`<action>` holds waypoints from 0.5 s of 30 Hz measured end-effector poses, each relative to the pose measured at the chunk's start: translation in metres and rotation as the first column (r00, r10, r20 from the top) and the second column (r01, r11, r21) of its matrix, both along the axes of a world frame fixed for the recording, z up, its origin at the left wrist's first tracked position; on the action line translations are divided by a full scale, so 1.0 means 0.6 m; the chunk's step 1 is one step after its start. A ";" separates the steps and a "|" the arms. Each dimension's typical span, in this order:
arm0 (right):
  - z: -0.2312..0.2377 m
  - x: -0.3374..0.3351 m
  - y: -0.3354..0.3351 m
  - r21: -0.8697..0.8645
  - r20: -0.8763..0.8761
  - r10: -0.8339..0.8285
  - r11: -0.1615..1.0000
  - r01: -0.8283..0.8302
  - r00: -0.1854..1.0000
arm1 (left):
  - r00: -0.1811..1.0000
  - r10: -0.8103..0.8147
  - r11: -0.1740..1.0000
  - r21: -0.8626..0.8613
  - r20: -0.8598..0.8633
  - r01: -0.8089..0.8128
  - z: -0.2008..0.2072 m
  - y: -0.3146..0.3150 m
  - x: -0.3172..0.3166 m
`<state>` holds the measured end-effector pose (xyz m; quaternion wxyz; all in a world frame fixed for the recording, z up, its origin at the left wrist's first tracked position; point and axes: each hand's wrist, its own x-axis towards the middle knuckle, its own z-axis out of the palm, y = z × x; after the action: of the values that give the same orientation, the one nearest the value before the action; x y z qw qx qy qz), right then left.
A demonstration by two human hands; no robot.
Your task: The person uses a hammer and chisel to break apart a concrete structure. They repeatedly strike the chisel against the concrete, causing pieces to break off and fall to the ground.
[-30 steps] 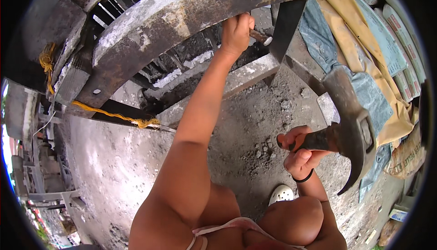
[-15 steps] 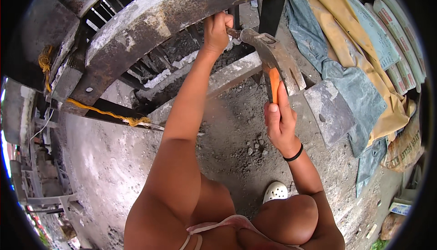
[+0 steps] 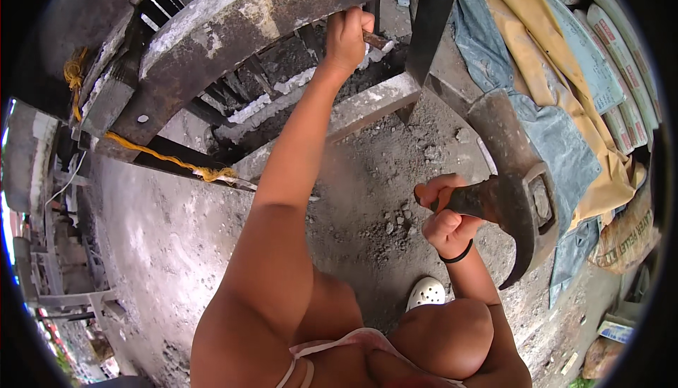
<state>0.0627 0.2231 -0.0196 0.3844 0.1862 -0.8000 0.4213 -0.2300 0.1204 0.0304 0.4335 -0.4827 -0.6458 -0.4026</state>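
Note:
My left hand (image 3: 346, 40) reaches up under the curved rim of a large rusty metal frame (image 3: 233, 24). It is closed around a rusty metal rod (image 3: 378, 40), whose blunt end sticks out on the right; the other end is hidden behind my fist and the frame. My right hand (image 3: 452, 222), with a black band at the wrist, grips the orange handle of a claw hammer (image 3: 528, 190). The worn steel head is raised off to the right, well apart from the rod, with its curved claw hanging down.
Grey crust clings to the frame's slats and lower bar (image 3: 374, 105). Yellow rope (image 3: 159, 160) is tied at its left. Rubble (image 3: 399, 225) lies on the dusty floor. Blue and tan sheets (image 3: 558, 105) and stacked sacks (image 3: 614, 49) stand right. A white clog (image 3: 426, 293) shows below.
The hammer has swung away from the rod's end, back to the right and toward me, its head turning outward. My left hand keeps its hold on the rod.

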 end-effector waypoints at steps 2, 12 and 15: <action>0.001 -0.033 -0.001 0.065 0.061 -0.133 0.990 0.128 0.989 | 0.998 -0.042 0.999 0.005 0.038 0.041 0.001 0.009 0.000; -0.010 -0.038 -0.016 -0.004 0.172 -0.066 0.998 0.067 0.983 | 0.988 -0.094 0.995 0.039 0.126 0.090 0.001 0.002 0.004; -0.024 -0.048 -0.019 -0.203 0.584 -0.023 0.964 0.174 0.812 | 0.988 -0.092 0.987 0.139 0.126 0.074 0.012 0.011 -0.007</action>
<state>0.0342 0.2118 -0.0339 0.1660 -0.0412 -0.8284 0.5333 -0.2340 0.1269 0.0376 0.4038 -0.4512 -0.6238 -0.4941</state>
